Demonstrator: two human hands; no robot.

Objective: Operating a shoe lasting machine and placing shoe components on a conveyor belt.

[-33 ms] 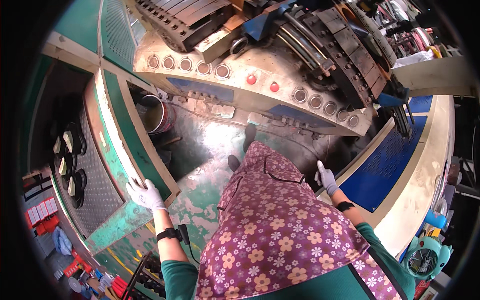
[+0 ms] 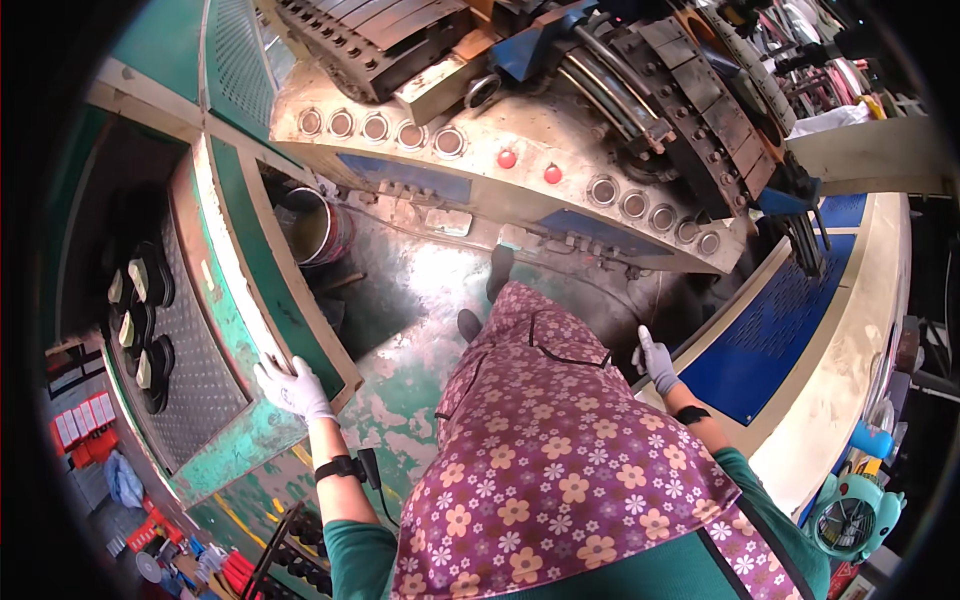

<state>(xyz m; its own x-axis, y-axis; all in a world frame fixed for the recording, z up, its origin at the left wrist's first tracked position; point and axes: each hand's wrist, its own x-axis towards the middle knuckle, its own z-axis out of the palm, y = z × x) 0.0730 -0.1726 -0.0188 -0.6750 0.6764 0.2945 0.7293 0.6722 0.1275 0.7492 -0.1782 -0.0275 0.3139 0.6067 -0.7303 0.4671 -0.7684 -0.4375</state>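
Note:
My left hand [image 2: 294,388], in a white glove, lies on the worn green and cream edge of a bench-like machine frame [image 2: 235,445]. Its fingers are spread, with nothing in them. On that frame's patterned metal plate [image 2: 208,370] sit several black rounded pieces with pale tops [image 2: 152,370], away from my fingers. My right hand [image 2: 655,360], also gloved, hangs at my right side above the dark floor, beside a blue vented panel [image 2: 770,350]. Its forefinger points outward and nothing shows in its grasp; the remaining fingers are partly hidden.
Ahead stands a cream machine base [image 2: 480,160] with round-rimmed buttons and two red buttons [image 2: 507,159]. Heavy metal blocks [image 2: 690,100] and rods rise above it. A bucket [image 2: 325,235] stands at the left of the worn floor [image 2: 400,385]. A green fan [image 2: 845,515] is at lower right.

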